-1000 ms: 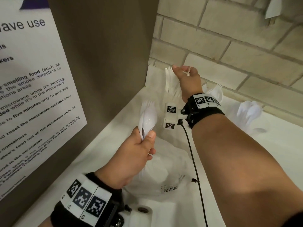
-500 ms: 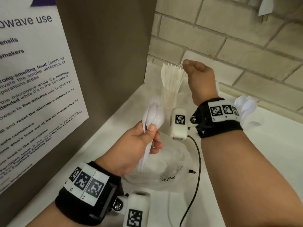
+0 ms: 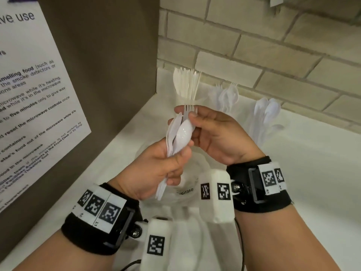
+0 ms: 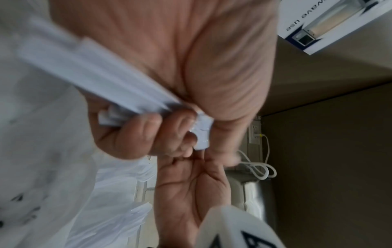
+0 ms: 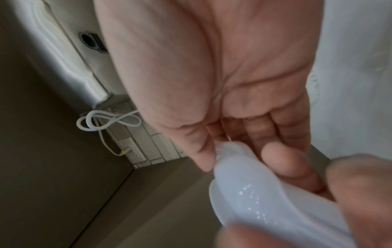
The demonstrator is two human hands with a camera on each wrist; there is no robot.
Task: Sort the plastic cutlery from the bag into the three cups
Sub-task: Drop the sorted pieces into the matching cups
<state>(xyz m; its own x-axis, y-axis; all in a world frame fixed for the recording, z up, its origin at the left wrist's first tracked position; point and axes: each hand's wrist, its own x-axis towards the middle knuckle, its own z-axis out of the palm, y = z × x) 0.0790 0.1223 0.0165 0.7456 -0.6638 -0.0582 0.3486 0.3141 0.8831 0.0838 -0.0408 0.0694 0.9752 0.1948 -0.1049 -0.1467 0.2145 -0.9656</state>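
My left hand [image 3: 175, 153] grips a bundle of white plastic cutlery [image 3: 180, 133] by the handles, spoon bowls up. My right hand [image 3: 187, 114] pinches the top of the bundle between thumb and forefinger, where fork tines [image 3: 190, 109] stick out. In the left wrist view the handles [image 4: 95, 75] run through my curled fingers [image 4: 148, 130]. The right wrist view shows a spoon bowl [image 5: 254, 193] at my fingertips. Behind stand three clear cups: knives [image 3: 185, 85], forks [image 3: 228, 96], spoons [image 3: 266, 112]. The plastic bag [image 3: 183, 194] lies below my hands.
A brown cabinet side [image 3: 107, 65] with a white notice [image 3: 29, 94] closes off the left. A brick wall [image 3: 273, 45] runs behind the cups. The white counter [image 3: 312, 163] stretches to the right. A black cable [image 3: 241, 241] hangs from my right wrist.
My right hand has pulled back from the knife cup to the top of the bundle and pinches it. My left hand has kept hold of the bundle and lifted it slightly.
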